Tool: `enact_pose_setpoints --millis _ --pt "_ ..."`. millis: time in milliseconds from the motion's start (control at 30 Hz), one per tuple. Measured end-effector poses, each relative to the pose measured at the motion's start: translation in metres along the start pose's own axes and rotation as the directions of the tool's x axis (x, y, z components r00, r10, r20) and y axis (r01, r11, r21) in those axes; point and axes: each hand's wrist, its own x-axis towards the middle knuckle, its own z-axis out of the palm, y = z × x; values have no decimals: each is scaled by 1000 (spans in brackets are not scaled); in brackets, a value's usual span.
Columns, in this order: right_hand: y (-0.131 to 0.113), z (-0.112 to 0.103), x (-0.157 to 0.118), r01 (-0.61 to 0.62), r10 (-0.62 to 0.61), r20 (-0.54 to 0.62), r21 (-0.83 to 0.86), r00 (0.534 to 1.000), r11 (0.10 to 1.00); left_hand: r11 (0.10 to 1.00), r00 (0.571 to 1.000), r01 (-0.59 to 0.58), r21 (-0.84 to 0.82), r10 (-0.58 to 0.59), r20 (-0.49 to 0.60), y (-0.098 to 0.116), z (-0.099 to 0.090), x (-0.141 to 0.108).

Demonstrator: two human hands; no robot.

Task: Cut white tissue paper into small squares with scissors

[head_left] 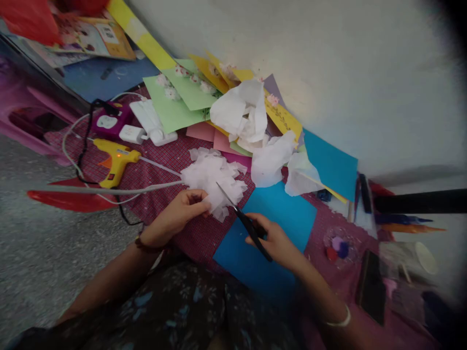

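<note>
A ruffled white paper flower lies on the checked cloth in front of me, with pale stems running out to its left. My left hand pinches the near edge of its petals between thumb and fingertips. In my right hand is a pair of black-handled scissors. Their blades point up and left over the flower's right side; I cannot tell whether they touch the paper. Beneath the scissors and my right hand is a blue sheet.
Crumpled white paper lies on green cards and yellow cards by the wall. A yellow glue gun with a lit orange light rests on the left near a power strip and cables. A phone and a clear dish are on the right.
</note>
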Motion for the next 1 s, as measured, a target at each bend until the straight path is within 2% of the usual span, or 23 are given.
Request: enact_pose_setpoints --millis 167,333,467,600,733,800,1000 --pt "-9 -8 -6 57 -63 109 51 992 997 992 992 -103 -79 96 -85 -1 -3 -1" --pt "-8 -10 -9 55 -62 182 39 981 998 962 968 -214 -167 186 -168 4 0 0" --pt "-8 -6 -8 69 -78 211 53 974 996 975 972 -217 -46 212 -98 5 1 -1" --pt "-14 -3 -4 63 -77 208 74 975 995 983 988 -131 126 140 -63 9 3 -1" --pt "-17 -2 0 50 -57 198 41 978 998 978 994 -97 185 106 -37 10 3 -1" --pt "-16 -3 0 38 -42 200 26 979 999 981 990 -116 156 127 -59 7 2 -1" --pt "-14 -4 -5 24 -30 200 33 979 999 969 956 -238 -67 221 -195 3 -2 -1"
